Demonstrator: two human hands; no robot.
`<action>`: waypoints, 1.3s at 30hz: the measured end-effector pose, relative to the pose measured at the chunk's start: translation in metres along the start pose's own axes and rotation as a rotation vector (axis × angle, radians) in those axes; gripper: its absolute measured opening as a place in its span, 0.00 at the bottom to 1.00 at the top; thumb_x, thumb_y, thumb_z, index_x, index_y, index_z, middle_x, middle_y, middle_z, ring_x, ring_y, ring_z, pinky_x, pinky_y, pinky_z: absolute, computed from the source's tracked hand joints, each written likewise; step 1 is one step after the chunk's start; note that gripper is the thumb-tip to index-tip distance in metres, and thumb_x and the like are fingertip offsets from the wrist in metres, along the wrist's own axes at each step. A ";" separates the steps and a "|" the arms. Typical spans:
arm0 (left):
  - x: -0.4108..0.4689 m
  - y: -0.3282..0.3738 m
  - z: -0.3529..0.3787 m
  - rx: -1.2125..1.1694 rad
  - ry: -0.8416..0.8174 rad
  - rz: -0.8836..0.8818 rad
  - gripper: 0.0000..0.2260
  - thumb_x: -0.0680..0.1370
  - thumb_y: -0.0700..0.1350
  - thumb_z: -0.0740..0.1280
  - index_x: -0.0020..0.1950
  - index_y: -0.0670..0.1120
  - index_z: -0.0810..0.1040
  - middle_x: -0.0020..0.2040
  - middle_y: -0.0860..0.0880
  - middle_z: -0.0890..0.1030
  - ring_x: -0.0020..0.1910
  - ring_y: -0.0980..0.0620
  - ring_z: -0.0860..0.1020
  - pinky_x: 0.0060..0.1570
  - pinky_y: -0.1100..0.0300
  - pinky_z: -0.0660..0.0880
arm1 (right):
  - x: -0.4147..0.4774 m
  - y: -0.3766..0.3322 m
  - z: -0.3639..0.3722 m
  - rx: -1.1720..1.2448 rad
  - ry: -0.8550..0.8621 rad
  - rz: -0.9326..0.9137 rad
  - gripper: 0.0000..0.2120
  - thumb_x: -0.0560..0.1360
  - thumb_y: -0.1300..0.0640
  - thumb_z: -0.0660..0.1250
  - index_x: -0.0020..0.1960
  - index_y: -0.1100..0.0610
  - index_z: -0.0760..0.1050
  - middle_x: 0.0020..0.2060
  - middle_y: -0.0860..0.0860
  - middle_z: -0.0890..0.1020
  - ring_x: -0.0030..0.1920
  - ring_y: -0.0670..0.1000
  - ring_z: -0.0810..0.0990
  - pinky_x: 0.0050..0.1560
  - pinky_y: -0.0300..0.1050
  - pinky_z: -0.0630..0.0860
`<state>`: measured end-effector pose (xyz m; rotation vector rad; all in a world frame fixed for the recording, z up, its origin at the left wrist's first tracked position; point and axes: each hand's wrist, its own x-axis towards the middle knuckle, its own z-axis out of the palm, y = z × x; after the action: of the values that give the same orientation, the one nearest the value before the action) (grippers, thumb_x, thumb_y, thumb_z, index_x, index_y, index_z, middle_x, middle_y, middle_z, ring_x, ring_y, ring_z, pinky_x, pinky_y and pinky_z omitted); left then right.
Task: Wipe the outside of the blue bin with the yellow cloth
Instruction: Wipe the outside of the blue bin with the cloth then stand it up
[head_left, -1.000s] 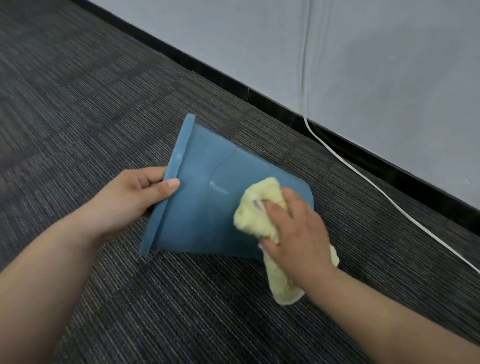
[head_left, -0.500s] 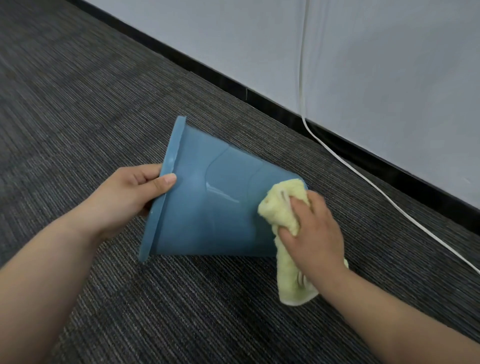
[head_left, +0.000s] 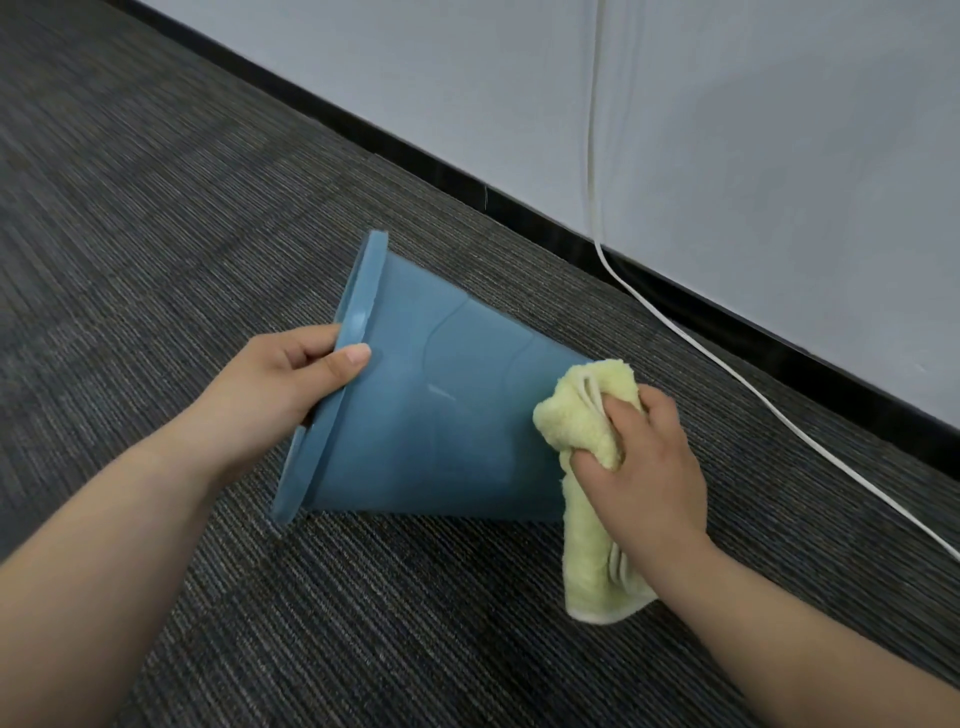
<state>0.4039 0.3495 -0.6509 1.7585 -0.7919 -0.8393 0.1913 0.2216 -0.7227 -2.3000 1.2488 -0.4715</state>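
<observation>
Carpet (head_left: 156, 260) by wall (head_left: 753, 114) | bin (head_left: 441, 415) on its side, centre, mouth at 9 o'clock | left hand (head_left: 280, 384) grips rim (head_left: 358, 317) | right hand (head_left: 644, 467) clutches cloth (head_left: 587, 426) at base, 3 o'clock | risk: bin may roll if rim grip slackens.

1. The bin (head_left: 441, 415) is lying on its side on the floor (head_left: 156, 208), rim facing left, base facing right.
2. The left hand (head_left: 280, 379) is gripping the rim at the bin's left end, thumb lying on the outside wall.
3. The right hand (head_left: 644, 467) is holding the cloth (head_left: 587, 431) against the bin's right end; the cloth's loose end is hanging below the hand.
4. The wall (head_left: 753, 130) is standing behind the bin.
5. A cable (head_left: 730, 374) is running down the wall and along the floor, behind and right of the bin.
</observation>
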 end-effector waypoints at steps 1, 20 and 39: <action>0.000 0.002 0.002 0.002 -0.002 0.005 0.07 0.70 0.48 0.63 0.40 0.54 0.81 0.34 0.59 0.84 0.34 0.62 0.81 0.31 0.71 0.75 | 0.004 -0.002 -0.003 0.033 0.027 0.001 0.21 0.65 0.53 0.67 0.58 0.54 0.72 0.63 0.54 0.68 0.54 0.56 0.72 0.48 0.47 0.68; 0.023 0.067 0.095 0.690 -0.215 0.303 0.10 0.75 0.49 0.62 0.53 0.60 0.77 0.47 0.54 0.83 0.49 0.52 0.78 0.54 0.52 0.73 | 0.035 0.028 -0.023 0.639 -0.060 0.295 0.12 0.72 0.57 0.62 0.55 0.51 0.71 0.52 0.47 0.66 0.40 0.36 0.68 0.43 0.33 0.64; 0.032 0.024 0.160 0.895 -0.416 0.509 0.28 0.70 0.58 0.65 0.68 0.54 0.64 0.69 0.56 0.69 0.66 0.58 0.65 0.54 0.71 0.56 | 0.035 0.091 -0.066 1.029 0.063 0.554 0.08 0.69 0.61 0.66 0.38 0.48 0.76 0.32 0.49 0.81 0.28 0.44 0.80 0.23 0.35 0.74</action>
<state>0.2859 0.2371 -0.6770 1.9736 -2.0263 -0.5197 0.1136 0.1332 -0.7167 -1.0495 1.1938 -0.7477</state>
